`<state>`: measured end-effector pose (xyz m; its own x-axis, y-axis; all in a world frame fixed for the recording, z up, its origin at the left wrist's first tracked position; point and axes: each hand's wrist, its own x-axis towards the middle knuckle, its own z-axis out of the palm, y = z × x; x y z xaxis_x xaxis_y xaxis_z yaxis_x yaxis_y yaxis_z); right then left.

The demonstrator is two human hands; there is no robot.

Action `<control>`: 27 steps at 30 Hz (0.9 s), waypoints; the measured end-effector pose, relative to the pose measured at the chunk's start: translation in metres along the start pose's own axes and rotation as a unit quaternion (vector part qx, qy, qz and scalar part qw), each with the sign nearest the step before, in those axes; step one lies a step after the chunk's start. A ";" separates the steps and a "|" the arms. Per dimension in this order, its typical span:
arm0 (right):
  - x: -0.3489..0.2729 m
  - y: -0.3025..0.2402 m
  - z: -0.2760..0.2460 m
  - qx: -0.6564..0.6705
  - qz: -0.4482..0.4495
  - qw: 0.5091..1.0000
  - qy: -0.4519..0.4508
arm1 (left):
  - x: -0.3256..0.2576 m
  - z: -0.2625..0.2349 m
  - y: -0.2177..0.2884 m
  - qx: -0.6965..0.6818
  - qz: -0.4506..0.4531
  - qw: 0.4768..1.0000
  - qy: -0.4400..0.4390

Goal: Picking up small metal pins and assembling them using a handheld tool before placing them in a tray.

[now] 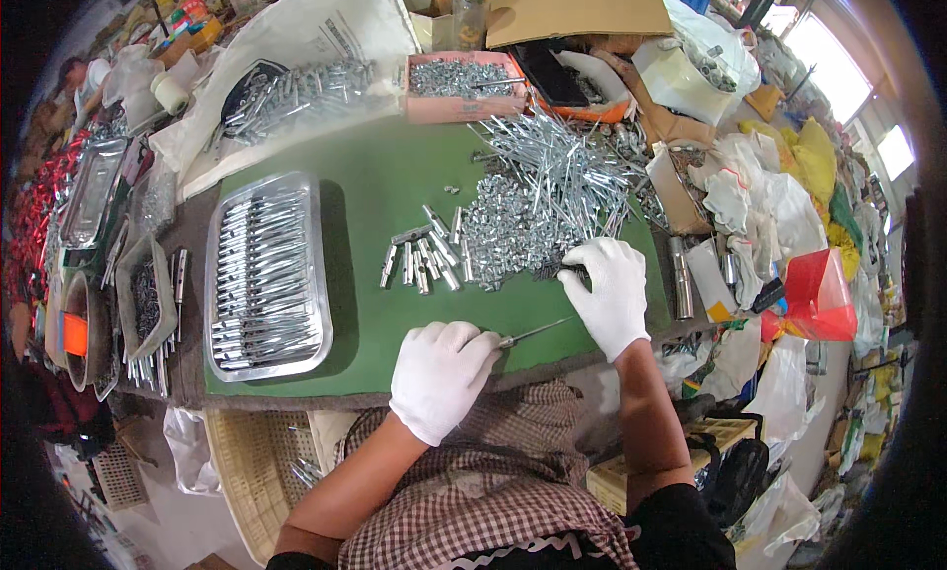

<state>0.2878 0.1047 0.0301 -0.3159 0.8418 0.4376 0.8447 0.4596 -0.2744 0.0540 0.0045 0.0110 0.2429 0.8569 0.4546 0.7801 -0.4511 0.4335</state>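
Observation:
My left hand, in a white glove, is closed around the thicker end of a thin metal rod. The rod's bare length points right, just above the green work surface's near edge. My right hand, gloved too, is at the right end of a heap of small silver metal parts. Its thumb and fingers curl together by some small dark pieces; whatever is between the tips is too small to make out. Several short metal tubes lie left of the heap, and long thin rods are piled behind it.
A metal tray with rows of assembled rods sits on the left of the green surface. A pink box of small parts stands at the back. Bins of parts flank the left side; bags and a red plastic piece crowd the right.

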 end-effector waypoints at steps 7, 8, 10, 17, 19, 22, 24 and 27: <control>0.002 0.005 0.002 -0.037 -0.026 0.999 0.008 | -0.001 0.000 0.000 -0.002 0.001 1.000 -0.010; 0.001 0.005 0.003 -0.031 -0.025 0.999 0.013 | -0.001 0.000 0.000 -0.001 0.000 1.000 -0.009; 0.002 0.003 0.002 -0.025 -0.025 0.999 0.017 | -0.002 0.000 0.000 0.001 0.005 1.000 -0.005; 0.005 0.002 0.001 -0.043 -0.029 0.999 -0.009 | -0.004 0.001 -0.001 0.010 0.001 1.000 -0.004; 0.006 0.003 0.001 -0.040 -0.037 0.998 0.011 | -0.002 0.002 -0.002 0.001 0.002 1.000 0.001; 0.009 0.002 0.001 -0.043 -0.044 0.998 0.021 | -0.004 0.003 -0.002 0.005 0.002 1.000 0.007; 0.016 -0.004 0.001 -0.047 -0.050 0.998 -0.009 | -0.004 0.001 -0.001 0.012 0.001 1.000 0.002; 0.020 -0.005 0.002 -0.051 -0.026 0.997 -0.054 | -0.004 0.002 -0.001 0.018 0.002 1.000 0.001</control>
<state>0.2761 0.1201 0.0388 -0.3995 0.8460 0.3530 0.8642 0.4761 -0.1630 0.0534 0.0019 0.0066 0.2457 0.8545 0.4577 0.7995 -0.4457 0.4028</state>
